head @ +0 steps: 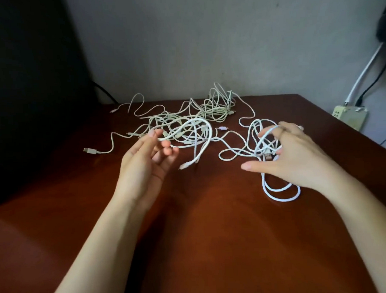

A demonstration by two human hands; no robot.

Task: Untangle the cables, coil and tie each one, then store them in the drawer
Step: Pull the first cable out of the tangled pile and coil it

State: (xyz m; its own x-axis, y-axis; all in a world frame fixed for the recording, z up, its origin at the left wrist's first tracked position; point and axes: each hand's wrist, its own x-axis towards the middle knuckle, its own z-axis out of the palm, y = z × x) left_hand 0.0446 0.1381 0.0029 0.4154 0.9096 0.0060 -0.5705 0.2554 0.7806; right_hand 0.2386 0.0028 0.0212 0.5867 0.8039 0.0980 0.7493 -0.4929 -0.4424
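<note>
1. Straight ahead, a plain grey-white wall (pixel 205 46) fills the back of the view, matte, with a few faint marks.
2. Down to the desk (pixel 191 235): reddish-brown, glossy wood, its far edge meeting the wall, soft sheen across the near surface.
3. Over on the left, a big dark shape (pixel 30 87) stands against the wall, nearly black; what it is cannot be told.
4. Right side now: a pale power strip (pixel 350 117) sits beyond the desk's edge, low by the wall.
5. A white conduit (pixel 365 72) and a thin black wire (pixel 375 80) slant up from it.
6. Light is dim and even.
</note>
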